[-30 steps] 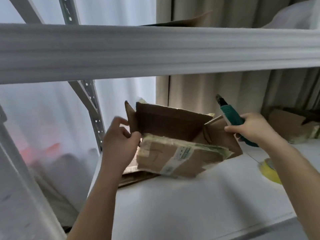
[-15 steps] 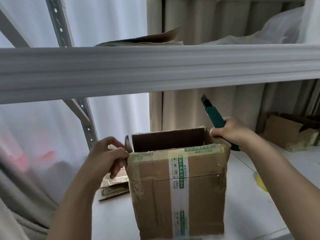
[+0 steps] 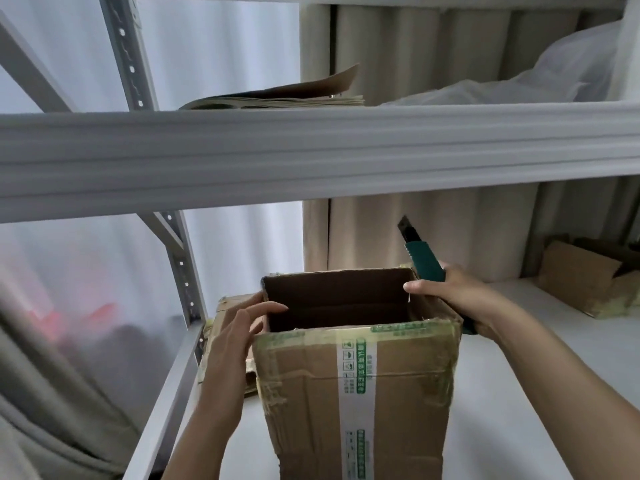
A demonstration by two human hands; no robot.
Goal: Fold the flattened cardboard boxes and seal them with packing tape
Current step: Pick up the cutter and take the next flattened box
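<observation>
The upright cardboard box [image 3: 356, 368] stands between both hands, its open mouth facing up: left hand [image 3: 235, 327] loose-fingered at its near rim, right hand [image 3: 460, 299] gripping a green cutter [image 3: 424, 261] against the opposite rim.

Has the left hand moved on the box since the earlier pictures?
Yes. The left hand no longer grips the corner of the box. Its fingers have straightened and shifted along the open left rim, while the box stands on the shelf.

White metal shelving [image 3: 311, 150] with a perforated upright [image 3: 180, 265] stands before pale sheer curtains [image 3: 214, 53], daylight glowing through, and beige drapes [image 3: 415, 50] to their right
</observation>
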